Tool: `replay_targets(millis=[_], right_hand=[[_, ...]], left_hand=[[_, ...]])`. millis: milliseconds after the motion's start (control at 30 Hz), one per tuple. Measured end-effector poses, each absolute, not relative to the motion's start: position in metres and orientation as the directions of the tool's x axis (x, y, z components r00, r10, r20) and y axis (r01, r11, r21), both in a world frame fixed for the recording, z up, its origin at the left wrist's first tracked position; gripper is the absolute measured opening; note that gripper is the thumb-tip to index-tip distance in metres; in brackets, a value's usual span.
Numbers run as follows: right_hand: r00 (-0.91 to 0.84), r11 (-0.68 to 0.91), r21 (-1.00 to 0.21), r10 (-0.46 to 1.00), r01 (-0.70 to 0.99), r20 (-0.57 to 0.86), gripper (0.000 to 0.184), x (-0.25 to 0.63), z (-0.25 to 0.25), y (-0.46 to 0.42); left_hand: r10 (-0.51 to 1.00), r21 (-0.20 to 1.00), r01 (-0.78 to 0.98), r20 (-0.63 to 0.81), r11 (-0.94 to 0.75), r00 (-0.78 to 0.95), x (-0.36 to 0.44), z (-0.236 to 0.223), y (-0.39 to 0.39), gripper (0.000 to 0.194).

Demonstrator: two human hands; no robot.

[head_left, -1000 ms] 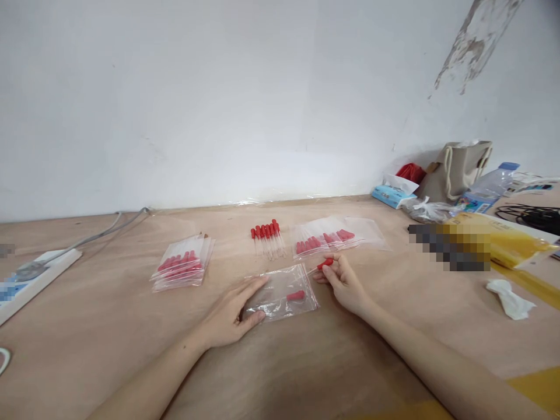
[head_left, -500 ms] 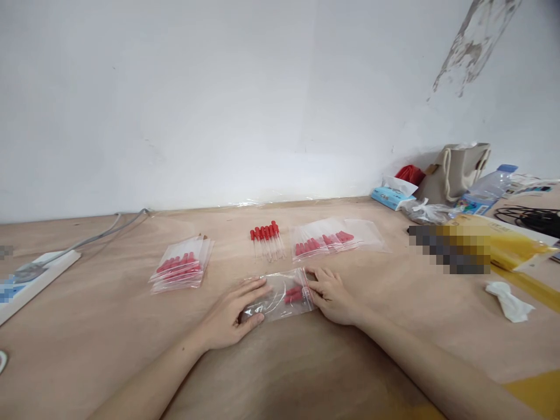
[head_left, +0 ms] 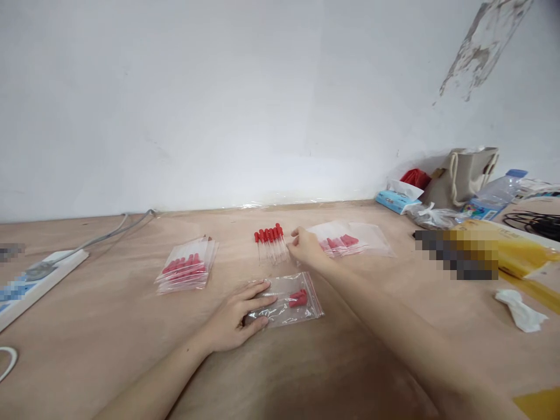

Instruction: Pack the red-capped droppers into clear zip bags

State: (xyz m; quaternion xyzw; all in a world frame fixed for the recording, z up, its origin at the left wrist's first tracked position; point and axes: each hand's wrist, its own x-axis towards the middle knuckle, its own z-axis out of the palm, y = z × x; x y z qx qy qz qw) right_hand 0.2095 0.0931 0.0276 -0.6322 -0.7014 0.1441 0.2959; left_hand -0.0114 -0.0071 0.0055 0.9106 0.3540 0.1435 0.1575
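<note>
My left hand (head_left: pixel 238 318) lies flat, fingers spread, over the left end of a clear zip bag (head_left: pixel 280 312). Inside the bag are a few red rubber bulbs (head_left: pixel 298 298), bunched near its zip edge on the right. Beyond it, several thin clear droppers with red bulb tops (head_left: pixel 270 234) lie side by side. My right hand (head_left: pixel 305 246) is just right of these droppers, its thumb and fingers bent but apart, with nothing visible between them. It partly covers the filled zip bags (head_left: pixel 371 238) behind it.
A stack of filled zip bags (head_left: pixel 187 271) lies on the left. At far left is a white power strip (head_left: pixel 52 277) with a grey cable. A tissue pack (head_left: pixel 396 202), a cloth bag (head_left: pixel 466 175), a bottle (head_left: pixel 499 192), a yellow packet (head_left: pixel 503 245) and a crumpled tissue (head_left: pixel 520 310) are on the right.
My right hand has left the clear bag's zip edge and moved forward beside the droppers. The left hand stays on the bag, and the bulbs inside it look more bunched.
</note>
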Motion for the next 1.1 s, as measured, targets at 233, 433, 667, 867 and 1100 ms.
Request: replay_targets(millis=[233,433,667,867,1100], right_hand=[[0.013,0.027,-0.557,0.998,0.83,0.067,0.034,0.185,0.02,0.134],[-0.018,0.035,-0.583,0.999,0.812,0.034,0.029,0.2,0.017,0.133],[0.034,0.011,-0.677,0.998,0.736,0.052,0.042,0.222,0.029,0.116],[0.076,0.173,-0.968,0.979,0.18,0.189,0.081,0.257,0.014,0.056],[0.279,0.267,-0.962,0.929,-0.051,0.243,0.067,0.272,-0.016,0.012]], left_hand=[[0.687,0.374,0.602,0.153,-0.706,0.71,-0.011,0.006,-0.008,0.041],[0.689,0.375,0.603,0.156,-0.705,0.708,-0.012,0.005,-0.007,0.04],[0.687,0.371,0.601,0.165,-0.708,0.707,-0.011,0.006,-0.006,0.04],[0.69,0.383,0.599,0.168,-0.703,0.704,-0.011,0.005,-0.006,0.04],[0.691,0.385,0.602,0.152,-0.7,0.707,-0.011,0.006,-0.005,0.04]])
